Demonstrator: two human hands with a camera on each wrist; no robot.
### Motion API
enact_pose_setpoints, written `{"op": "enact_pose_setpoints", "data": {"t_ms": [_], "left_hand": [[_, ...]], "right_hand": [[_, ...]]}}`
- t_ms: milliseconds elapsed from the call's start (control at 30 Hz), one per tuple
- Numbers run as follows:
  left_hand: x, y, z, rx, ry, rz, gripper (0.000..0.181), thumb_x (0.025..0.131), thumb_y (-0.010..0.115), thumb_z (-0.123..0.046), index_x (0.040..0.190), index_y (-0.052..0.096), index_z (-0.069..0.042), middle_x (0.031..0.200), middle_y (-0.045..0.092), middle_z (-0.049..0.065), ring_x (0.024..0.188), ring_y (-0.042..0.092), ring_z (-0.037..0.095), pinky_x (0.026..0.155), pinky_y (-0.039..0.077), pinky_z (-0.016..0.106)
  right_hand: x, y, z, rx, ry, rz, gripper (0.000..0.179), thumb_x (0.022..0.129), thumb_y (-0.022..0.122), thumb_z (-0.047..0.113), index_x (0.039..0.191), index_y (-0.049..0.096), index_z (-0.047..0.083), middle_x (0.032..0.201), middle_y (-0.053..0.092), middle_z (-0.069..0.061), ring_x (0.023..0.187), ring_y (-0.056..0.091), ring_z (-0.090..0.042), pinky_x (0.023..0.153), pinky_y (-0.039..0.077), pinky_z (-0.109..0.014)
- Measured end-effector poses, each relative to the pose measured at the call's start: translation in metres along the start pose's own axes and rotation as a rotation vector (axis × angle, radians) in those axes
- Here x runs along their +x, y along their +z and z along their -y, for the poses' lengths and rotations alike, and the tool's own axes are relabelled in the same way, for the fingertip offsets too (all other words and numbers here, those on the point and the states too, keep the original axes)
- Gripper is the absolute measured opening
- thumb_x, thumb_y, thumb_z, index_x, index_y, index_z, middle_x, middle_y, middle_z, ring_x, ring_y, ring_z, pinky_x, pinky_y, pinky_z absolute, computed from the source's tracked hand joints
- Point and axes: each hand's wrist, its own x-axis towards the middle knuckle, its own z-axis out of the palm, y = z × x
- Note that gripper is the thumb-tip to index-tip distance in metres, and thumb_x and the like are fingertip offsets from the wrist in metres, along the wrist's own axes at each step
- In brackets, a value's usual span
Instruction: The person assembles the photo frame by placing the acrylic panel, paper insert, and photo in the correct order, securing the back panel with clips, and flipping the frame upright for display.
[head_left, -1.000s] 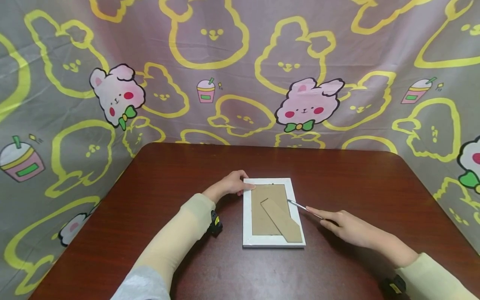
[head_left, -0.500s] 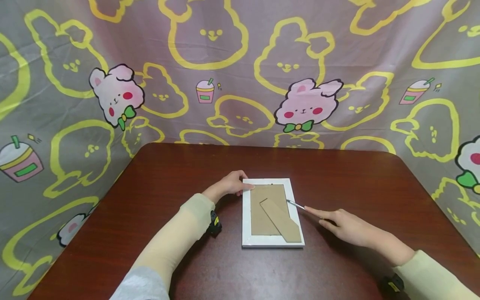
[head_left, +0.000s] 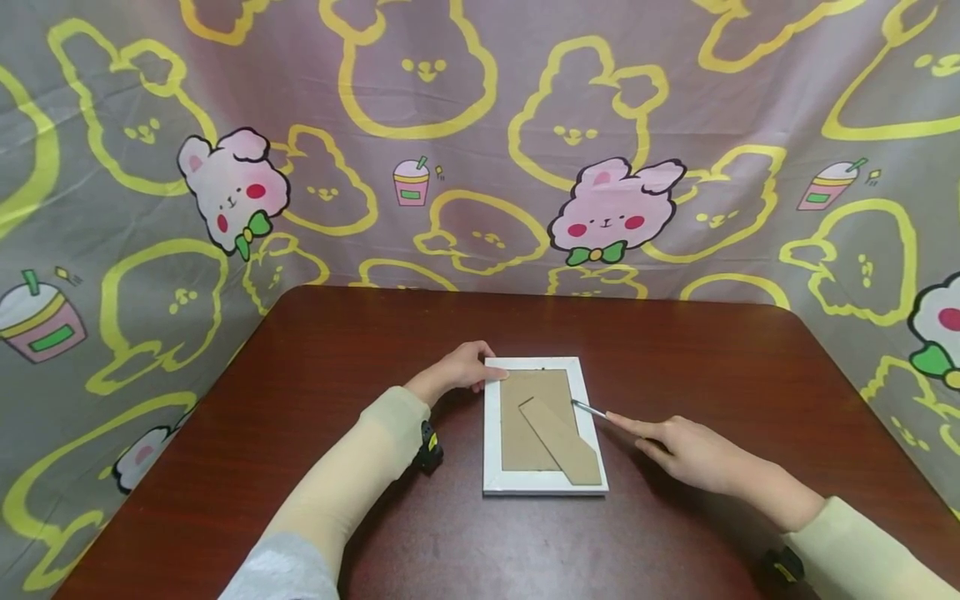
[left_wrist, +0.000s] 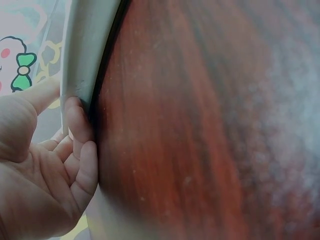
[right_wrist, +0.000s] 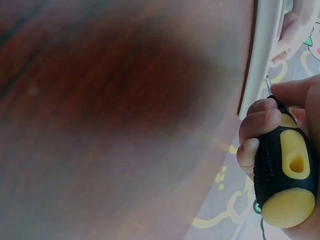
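A white photo frame (head_left: 492, 433) lies face down on the table, its brown backing board (head_left: 517, 450) and slanted stand leg (head_left: 561, 442) facing up. My left hand (head_left: 467, 367) grips the frame's far left corner, thumb on top; in the left wrist view its fingers (left_wrist: 82, 165) curl against the frame's side. My right hand (head_left: 693, 450) holds a screwdriver, whose black and yellow handle (right_wrist: 285, 165) shows in the right wrist view. The metal shaft (head_left: 591, 408) reaches over the frame's right border, its tip at the backing's right edge. Whether the tip touches is too small to tell.
The dark red-brown wooden table (head_left: 360, 333) surrounds the frame. A patterned cloth (head_left: 480, 150) with yellow outlines and rabbits hangs behind and at both sides of the table. Black devices sit on the left wrist (head_left: 429, 447) and right wrist (head_left: 783, 565).
Almost nothing differs. The right hand and screwdriver have shifted very slightly left in the head view, and the whole scene has drifted a little with them.
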Motion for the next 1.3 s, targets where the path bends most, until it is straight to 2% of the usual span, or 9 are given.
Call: {"op": "enact_pose_setpoints", "data": {"t_ms": [300,733,833,1133,1300], "left_hand": [[0.0005,0.0015,-0.0001,0.027,-0.014,-0.002,0.035,0.087,0.075,-0.03,0.103,0.056,-0.007,0.071,0.056,0.007,0.057,0.054,0.016,0.054,0.044,0.026],[-0.0004,-0.0006,0.0007,0.023,-0.002,-0.008,0.035,0.087,0.075,-0.03,0.103,0.056,-0.006,0.072,0.056,0.008,0.057,0.054,0.016,0.053,0.044,0.027],[-0.0002,-0.0014,0.0006,0.018,0.008,-0.004,0.035,0.087,0.075,-0.03,0.104,0.056,-0.006,0.072,0.056,0.007,0.057,0.053,0.016,0.053,0.044,0.027],[0.0006,-0.0021,0.0016,0.012,0.014,0.009,0.034,0.087,0.075,-0.029,0.104,0.056,-0.006,0.071,0.057,0.007,0.057,0.054,0.016,0.053,0.045,0.026],[-0.0016,-0.0031,-0.0009,0.019,-0.002,0.007,0.034,0.087,0.075,-0.03,0.103,0.056,-0.006,0.072,0.057,0.007,0.058,0.054,0.016,0.054,0.045,0.027]], "right_hand": [[-0.0002,0.0008,0.0043,-0.088,-0.04,-0.026,0.057,0.092,0.065,0.009,0.145,0.047,0.023,0.052,0.026,0.018,0.047,0.022,0.0,0.044,0.028,-0.022],[0.0026,-0.0017,0.0104,-0.204,-0.051,-0.034,0.058,0.09,0.068,0.009,0.144,0.049,0.02,0.052,0.03,0.018,0.047,0.025,-0.001,0.044,0.027,-0.023],[0.0026,-0.0018,0.009,-0.184,-0.058,-0.04,0.058,0.09,0.067,0.009,0.144,0.049,0.021,0.052,0.029,0.018,0.048,0.024,-0.001,0.045,0.028,-0.023],[0.0056,-0.0009,0.002,-0.015,-0.028,-0.013,0.053,0.097,0.06,0.013,0.146,0.046,0.025,0.056,0.027,0.019,0.05,0.021,0.0,0.054,0.035,-0.024],[0.0058,-0.0007,0.0016,0.043,-0.019,-0.006,0.051,0.098,0.059,0.014,0.146,0.045,0.023,0.058,0.025,0.019,0.051,0.019,0.0,0.053,0.034,-0.024]]}}
